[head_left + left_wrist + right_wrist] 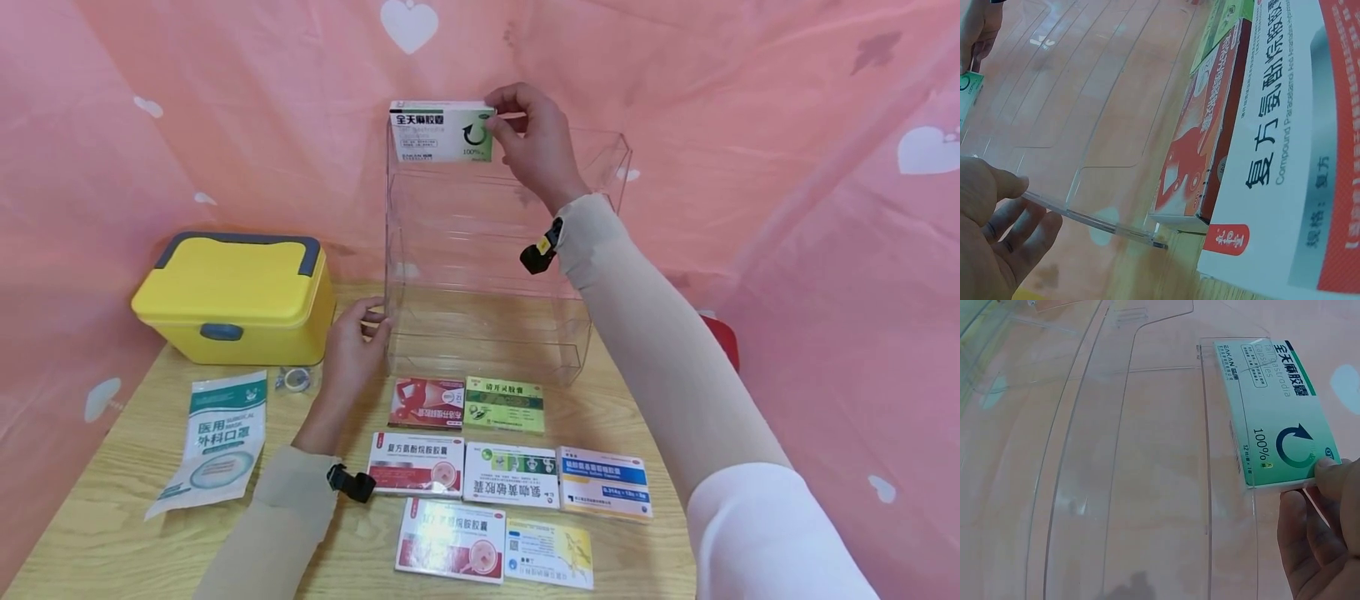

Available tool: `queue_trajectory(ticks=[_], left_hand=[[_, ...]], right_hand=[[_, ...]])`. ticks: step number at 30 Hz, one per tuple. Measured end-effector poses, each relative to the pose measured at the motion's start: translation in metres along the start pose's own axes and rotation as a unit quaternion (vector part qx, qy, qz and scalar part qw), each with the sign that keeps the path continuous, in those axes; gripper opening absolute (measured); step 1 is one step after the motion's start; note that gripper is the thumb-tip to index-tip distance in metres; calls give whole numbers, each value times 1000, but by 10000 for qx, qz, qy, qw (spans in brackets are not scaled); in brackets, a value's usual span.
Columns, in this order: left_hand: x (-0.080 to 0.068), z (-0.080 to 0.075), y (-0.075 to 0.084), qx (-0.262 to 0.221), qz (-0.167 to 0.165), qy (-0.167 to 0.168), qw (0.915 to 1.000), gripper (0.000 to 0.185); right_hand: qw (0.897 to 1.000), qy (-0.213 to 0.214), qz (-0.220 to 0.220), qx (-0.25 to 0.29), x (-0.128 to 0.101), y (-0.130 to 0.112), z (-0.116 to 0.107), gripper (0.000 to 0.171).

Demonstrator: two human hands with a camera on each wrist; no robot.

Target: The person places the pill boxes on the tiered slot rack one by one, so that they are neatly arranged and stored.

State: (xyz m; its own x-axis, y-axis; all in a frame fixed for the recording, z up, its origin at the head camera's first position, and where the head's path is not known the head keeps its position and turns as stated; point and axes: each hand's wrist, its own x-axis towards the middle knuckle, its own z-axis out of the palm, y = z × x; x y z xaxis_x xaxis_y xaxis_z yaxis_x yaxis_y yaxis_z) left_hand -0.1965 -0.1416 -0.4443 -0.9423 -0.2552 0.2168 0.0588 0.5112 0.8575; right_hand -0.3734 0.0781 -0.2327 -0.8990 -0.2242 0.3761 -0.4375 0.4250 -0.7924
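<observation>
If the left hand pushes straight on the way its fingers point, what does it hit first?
Most likely the clear acrylic shelf rack: the left hand already has its fingertips at the rack's lower left front edge, so there is no free way ahead.

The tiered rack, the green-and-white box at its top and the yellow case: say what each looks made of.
Tiered rack: clear rigid plastic, probably acrylic; the pink cloth shows through it and its edges glint.
Green-and-white box, pinched by the right hand: printed cardboard, slightly glossy, with folded edges.
Yellow case: opaque moulded plastic, smooth with a soft sheen, and a grey handle and latch.
</observation>
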Motion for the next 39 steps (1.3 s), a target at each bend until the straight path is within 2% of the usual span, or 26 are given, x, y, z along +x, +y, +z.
queue_trajectory(ticks=[6,10,15,19,23,25,27,28,31,35,39], left_hand=[[0,4,1,-39,52,-107,9999,32],[1,7,2,-8,47,-179,9998,32],[3,11,4,-17,63,-233,9997,32],[4,14,4,-52,81,-276,9996,32],[3,14,2,-107,127,-231,9996,32],[2,11,-1,-105,185,-212,9995,32],[2,5,-5,-76,214,-216,9995,33],[2,1,-6,-58,208,-223,9995,33],[1,-12,-9,-17,149,-190,9997,34],[0,-27,-10,68,76,-105,9999,35],[-1,-32,-10,108,160,-68,9998,35]], right_hand=[[9995,-31,311,-17,-4,4,-6,22],[9993,-32,366,-45,-8,10,-9,22],[9993,-42,233,-295,-15,14,-20,25],[9976,49,0,-687,-38,15,-40,31],[9959,128,-422,-790,-98,13,-71,32],[9960,-61,-428,-785,-136,22,-89,29],[9948,-383,-238,-912,-179,37,-107,26],[9937,-544,10,-977,-197,52,-114,25],[9834,-1082,608,-1324,-255,89,-126,24],[9699,-1473,1146,-1563,-322,127,-120,27],[9595,-1619,1498,-1750,-370,147,-111,38]])
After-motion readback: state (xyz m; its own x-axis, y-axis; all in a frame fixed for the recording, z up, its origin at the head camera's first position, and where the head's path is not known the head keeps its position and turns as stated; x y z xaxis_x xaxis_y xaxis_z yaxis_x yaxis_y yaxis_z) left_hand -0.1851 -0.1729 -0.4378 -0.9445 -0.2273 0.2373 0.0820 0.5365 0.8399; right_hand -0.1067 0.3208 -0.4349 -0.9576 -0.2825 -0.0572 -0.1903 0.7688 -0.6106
